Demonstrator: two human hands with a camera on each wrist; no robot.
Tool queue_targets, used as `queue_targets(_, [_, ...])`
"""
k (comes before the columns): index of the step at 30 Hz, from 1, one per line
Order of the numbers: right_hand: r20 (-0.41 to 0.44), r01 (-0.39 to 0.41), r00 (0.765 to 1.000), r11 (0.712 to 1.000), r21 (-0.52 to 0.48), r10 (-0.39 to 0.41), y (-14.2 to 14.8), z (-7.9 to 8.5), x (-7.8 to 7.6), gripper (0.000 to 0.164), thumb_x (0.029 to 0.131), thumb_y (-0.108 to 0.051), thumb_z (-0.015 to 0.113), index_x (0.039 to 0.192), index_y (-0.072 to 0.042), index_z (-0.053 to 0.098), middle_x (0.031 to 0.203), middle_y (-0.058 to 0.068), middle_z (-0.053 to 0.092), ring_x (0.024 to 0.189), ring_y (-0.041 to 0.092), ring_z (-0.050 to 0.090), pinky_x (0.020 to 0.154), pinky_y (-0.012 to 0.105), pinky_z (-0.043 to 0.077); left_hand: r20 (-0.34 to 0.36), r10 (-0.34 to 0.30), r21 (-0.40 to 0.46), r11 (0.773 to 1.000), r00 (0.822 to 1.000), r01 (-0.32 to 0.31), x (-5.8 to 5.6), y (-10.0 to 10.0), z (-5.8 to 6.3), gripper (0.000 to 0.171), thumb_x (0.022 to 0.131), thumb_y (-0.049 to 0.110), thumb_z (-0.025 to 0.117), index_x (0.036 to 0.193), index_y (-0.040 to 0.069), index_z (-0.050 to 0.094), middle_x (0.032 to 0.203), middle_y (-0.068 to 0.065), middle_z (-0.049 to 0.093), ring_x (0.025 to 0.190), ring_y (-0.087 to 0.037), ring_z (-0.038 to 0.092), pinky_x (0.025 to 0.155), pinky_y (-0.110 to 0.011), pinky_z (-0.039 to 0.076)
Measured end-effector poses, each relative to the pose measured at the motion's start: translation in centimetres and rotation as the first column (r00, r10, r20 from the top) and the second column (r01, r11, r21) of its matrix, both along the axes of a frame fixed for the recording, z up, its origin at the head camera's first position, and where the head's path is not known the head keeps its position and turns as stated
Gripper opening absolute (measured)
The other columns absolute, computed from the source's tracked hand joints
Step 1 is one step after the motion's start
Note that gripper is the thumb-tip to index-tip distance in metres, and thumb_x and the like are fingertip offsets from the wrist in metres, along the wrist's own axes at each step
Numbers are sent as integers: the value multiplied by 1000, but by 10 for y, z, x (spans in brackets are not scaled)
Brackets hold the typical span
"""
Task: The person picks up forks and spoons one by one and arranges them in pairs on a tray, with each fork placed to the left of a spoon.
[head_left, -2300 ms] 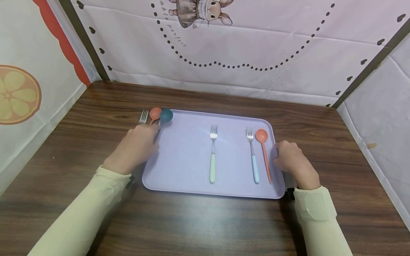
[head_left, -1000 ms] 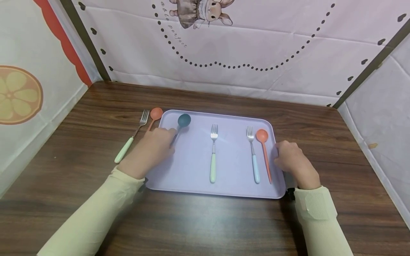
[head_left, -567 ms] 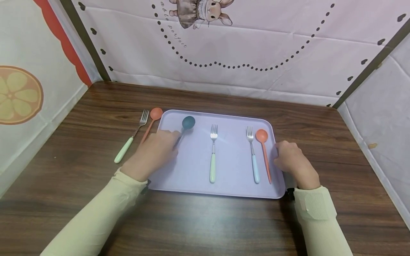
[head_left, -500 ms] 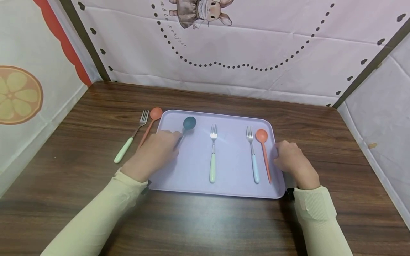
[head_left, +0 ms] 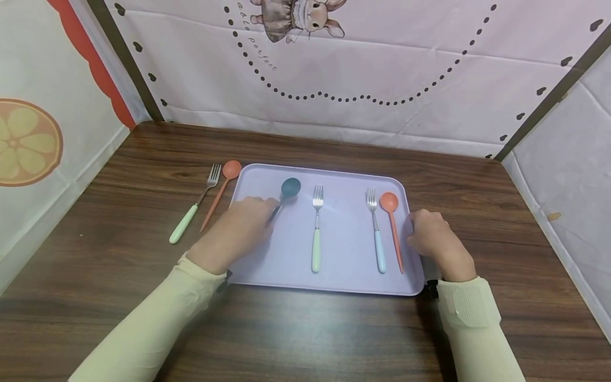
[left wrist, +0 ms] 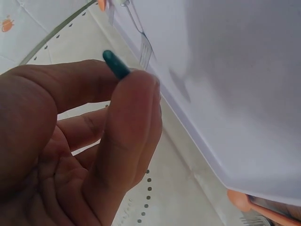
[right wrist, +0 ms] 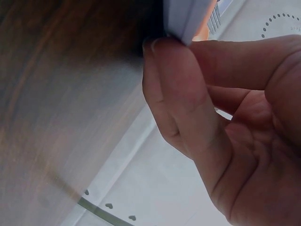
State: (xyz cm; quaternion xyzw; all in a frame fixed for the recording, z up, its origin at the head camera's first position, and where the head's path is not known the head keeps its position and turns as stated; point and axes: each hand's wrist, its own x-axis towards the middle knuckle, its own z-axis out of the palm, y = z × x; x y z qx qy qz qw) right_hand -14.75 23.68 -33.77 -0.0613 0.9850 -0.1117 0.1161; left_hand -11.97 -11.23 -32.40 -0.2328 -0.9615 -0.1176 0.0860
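My left hand (head_left: pixel 243 231) pinches a dark teal spoon (head_left: pixel 290 188) by its handle, over the left part of a lilac tray (head_left: pixel 286 270). In the left wrist view the handle's end (left wrist: pixel 114 63) pokes out between thumb and fingers. My right hand (head_left: pixel 436 241) grips the tray's right rim, thumb and fingertips pinching the edge in the right wrist view. On the tray lie a fork with a light green handle (head_left: pixel 316 249), a fork with a light blue handle (head_left: pixel 379 249) and an orange spoon (head_left: pixel 389 202).
Left of the tray, on the dark wooden table (head_left: pixel 305 339), lie another green-handled fork (head_left: pixel 183 224) and a second orange spoon (head_left: pixel 232 170), whose bowl is close to the tray's corner. A printed cloth (head_left: pixel 382 53) hangs behind the table.
My left hand has carried the teal spoon rightward from the tray's left edge to near the middle fork, uncovering the fork and orange spoon on the table. The right hand stays on the rim.
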Motion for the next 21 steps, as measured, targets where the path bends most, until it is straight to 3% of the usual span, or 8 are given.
queue_targets(7, [9,12,1000,1000,7,-12,-1,0,0,24,75,-1,55,98,7,60,76,18,57,66,29,52,54,41,47,23,12,-19,1000,1000,-12,3,9,3,12,85,6,60,96,2,61,72,-11,59,62,-20,52,55,-39,48])
queue_targets(14, [-22,-8,1000,1000,-4,8,1,0,0,8,72,0,55,79,2,56,67,15,53,61,28,49,50,39,44,18,2,-23,1000,1000,-2,5,16,5,10,83,4,59,92,1,62,66,-9,56,56,-19,49,48,-38,46])
queue_targets(21, [-23,-9,1000,1000,-12,9,1,-1,0,9,72,0,54,80,2,56,67,14,53,60,28,49,50,38,43,15,-12,-28,1000,1000,13,5,21,4,12,84,4,58,94,1,63,66,-8,55,57,-18,48,50,-37,47])
